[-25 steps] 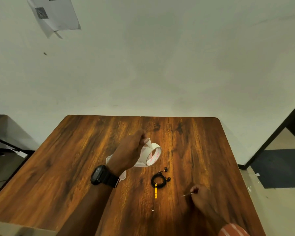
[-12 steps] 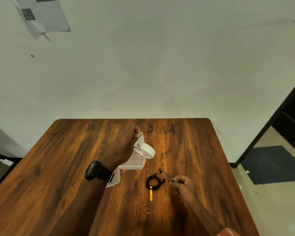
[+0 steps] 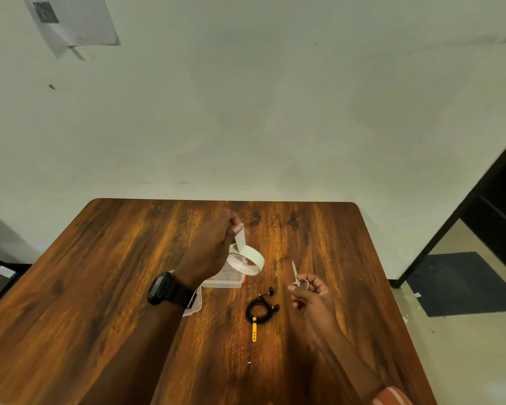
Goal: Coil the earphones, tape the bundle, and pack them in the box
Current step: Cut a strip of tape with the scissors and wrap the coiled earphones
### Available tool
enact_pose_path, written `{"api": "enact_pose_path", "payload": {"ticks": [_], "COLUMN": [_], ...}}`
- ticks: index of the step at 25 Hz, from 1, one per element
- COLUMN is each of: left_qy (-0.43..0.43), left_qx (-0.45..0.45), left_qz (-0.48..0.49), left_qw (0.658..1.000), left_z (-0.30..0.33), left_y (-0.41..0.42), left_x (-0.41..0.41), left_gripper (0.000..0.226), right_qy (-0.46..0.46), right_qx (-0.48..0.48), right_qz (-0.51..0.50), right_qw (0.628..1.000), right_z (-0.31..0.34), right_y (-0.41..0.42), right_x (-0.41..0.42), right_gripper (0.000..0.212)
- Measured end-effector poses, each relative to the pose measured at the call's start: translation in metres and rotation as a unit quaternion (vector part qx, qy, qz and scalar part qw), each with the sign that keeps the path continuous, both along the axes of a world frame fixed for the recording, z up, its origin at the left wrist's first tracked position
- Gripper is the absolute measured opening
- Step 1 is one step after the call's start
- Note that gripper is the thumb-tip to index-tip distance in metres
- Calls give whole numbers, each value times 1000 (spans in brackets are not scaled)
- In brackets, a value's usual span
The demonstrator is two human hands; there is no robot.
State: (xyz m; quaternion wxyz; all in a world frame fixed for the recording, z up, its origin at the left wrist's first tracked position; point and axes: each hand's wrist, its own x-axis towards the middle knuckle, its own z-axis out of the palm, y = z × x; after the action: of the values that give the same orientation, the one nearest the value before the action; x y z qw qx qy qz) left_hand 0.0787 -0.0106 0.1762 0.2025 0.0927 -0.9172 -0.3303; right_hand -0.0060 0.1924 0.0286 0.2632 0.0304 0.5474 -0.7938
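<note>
The black earphones [image 3: 260, 309] lie coiled on the wooden table [image 3: 129, 287], with a yellow strap [image 3: 254, 332] sticking out toward me. My left hand [image 3: 211, 249] is raised above the table and pinches the free end of a white tape roll [image 3: 247, 260], which hangs below the fingers. My right hand [image 3: 310, 293] holds small silver scissors [image 3: 297, 276] with the blades pointing up, just right of the roll. The clear plastic box [image 3: 225, 280] sits behind the earphones, partly hidden by my left hand and the roll.
The box's open lid [image 3: 195, 302] shows under my left wrist, which wears a black watch. A white wall rises behind the table. A sheet of paper [image 3: 70, 21] hangs on it at top left. A dark doorway and floor mat [image 3: 462, 285] are at right.
My right hand picked up the scissors from the table's right side and lifted them toward the tape. My left hand raised the roll, pulling its free end longer.
</note>
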Motion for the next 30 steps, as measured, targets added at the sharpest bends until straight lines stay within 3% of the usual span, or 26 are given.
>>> {"api": "enact_pose_path", "payload": {"ticks": [3,6,12,15,17,18,20,22,24,27,30], "left_qy": [-8,-22,-47,-58,-59,-54,-50,-51,-49,-49,-51], "left_qx": [8,-37,-13,-19,-35,-58,-81,-74,-40,-66,-103], "left_qz": [-5,-4,-45,-61,-67,-75,-88,-86,-75,-72,-72], "left_qw": [1000,999,998,996,995,994,992,992,995,994,991], "left_z": [-2,1,14,29,36,39,44,47,49,51,51], "left_y": [-4,-6,-14,-8,-6,-6,-6,-4,-1,1,0], "left_x": [-4,-6,-11,-11,-10,-9,-7,-6,-7,-7,-6], "left_gripper": [19,26,7,10,11,10,10,10,10,8,5], "right_qy": [-30,-67,-88,-4,132,219,377,480,532,558,562], "right_qx": [-31,-97,-218,-154,-7,85,232,305,344,381,389], "right_qz": [16,37,102,130,191,223,273,301,326,370,398], "right_qw": [999,992,967,980,973,946,854,765,702,638,612], "right_z": [11,24,55,72,94,108,139,172,199,221,226], "right_y": [0,-1,-4,-4,0,1,2,-1,-7,-19,-29], "right_x": [1,1,-5,-17,-30,-38,-52,-59,-60,-59,-59], "right_gripper": [21,16,29,38,36,32,30,31,30,33,37]}}
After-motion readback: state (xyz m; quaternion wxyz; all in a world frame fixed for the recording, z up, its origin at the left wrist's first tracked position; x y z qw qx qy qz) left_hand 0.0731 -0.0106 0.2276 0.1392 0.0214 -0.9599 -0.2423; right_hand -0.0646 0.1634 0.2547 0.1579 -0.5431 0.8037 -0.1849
